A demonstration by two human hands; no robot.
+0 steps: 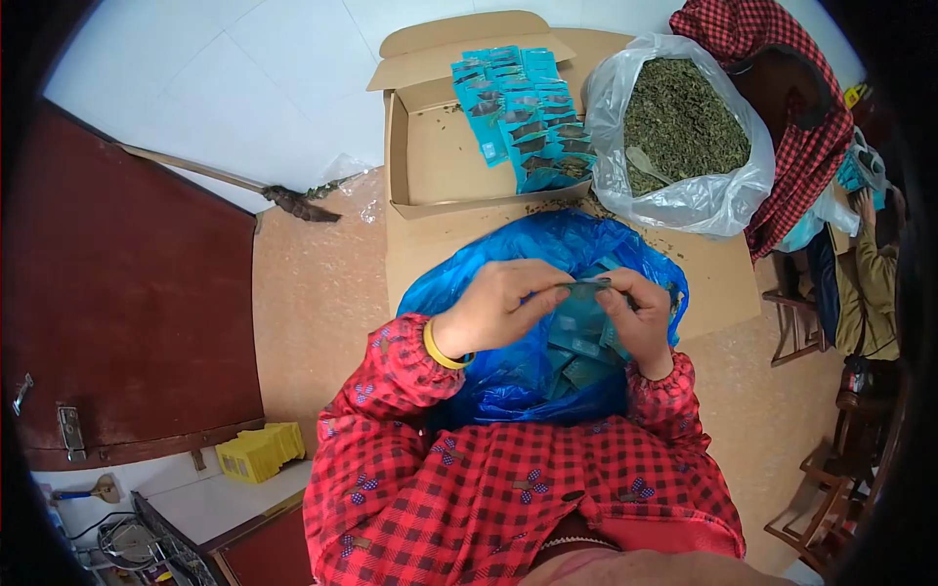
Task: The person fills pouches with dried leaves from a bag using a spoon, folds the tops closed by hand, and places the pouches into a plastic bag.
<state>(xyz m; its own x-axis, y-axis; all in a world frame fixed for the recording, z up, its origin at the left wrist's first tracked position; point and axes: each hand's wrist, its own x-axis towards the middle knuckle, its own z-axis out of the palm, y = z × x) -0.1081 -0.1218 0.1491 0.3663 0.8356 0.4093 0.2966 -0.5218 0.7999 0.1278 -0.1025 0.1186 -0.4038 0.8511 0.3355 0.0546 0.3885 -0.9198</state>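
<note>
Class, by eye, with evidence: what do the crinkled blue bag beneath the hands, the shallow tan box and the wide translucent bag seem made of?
Crinkled blue bag: probably thin plastic film, glossy; bright highlights follow its creases.
Shallow tan box: likely cardboard, matte; it looks plain, dull and stiffly folded.
Wide translucent bag: apparently thin plastic, shiny; pale glints mark its wrinkles.

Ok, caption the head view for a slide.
The left hand and right hand pinch a teal packet above a blue bag of packets, near a clear bag of dried leaves.
</note>
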